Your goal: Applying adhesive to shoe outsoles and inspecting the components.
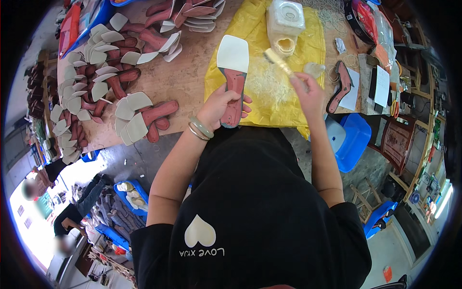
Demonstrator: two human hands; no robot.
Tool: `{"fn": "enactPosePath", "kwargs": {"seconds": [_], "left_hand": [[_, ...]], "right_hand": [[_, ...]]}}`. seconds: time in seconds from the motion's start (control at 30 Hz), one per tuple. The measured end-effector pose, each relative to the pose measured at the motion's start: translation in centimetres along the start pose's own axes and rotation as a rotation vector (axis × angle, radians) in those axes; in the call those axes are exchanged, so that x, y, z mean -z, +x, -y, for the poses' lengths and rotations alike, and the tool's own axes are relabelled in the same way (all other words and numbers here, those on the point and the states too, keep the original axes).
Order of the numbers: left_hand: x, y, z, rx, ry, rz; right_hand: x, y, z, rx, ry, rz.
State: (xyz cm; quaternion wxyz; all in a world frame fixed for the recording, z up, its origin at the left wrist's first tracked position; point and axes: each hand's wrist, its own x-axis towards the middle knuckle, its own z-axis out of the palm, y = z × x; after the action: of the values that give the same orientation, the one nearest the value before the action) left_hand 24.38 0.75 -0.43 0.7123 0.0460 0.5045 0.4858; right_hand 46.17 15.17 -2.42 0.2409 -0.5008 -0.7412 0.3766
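My left hand (231,107) grips a shoe insole (234,81) by its reddish-brown heel end; the white forepart points away from me. Between the fingers of my right hand (308,91) is a brush (279,61) with a pale handle, a little blurred and tilted up to the left, apart from the insole. Both hands are over the near part of a yellow sheet (257,24), which has whitish dried residue on it. Beyond the brush stands a crusted, whitish plastic container (286,29) with an open mouth.
Several piles of similar insoles (137,123) cover the left of the wooden table (192,58). On the right lie a single dark-edged insole (340,86), papers (382,85) and scissors (395,107). A blue basin (354,144) is below the table's right edge. Two people (72,214) are at the lower left.
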Motion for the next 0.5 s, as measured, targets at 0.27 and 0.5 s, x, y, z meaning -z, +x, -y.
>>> {"fn": "enactPosePath", "kwargs": {"seconds": [0.27, 0.5], "left_hand": [[-1.6, -2.1, -0.3, 0.083, 0.06, 0.063], [-1.6, -3.0, -0.6, 0.135, 0.108, 0.083]], "right_hand": [[-1.0, 3.0, 0.8, 0.187, -0.1, -0.086], [-1.5, 1.7, 2.7, 0.552, -0.089, 0.184]]}}
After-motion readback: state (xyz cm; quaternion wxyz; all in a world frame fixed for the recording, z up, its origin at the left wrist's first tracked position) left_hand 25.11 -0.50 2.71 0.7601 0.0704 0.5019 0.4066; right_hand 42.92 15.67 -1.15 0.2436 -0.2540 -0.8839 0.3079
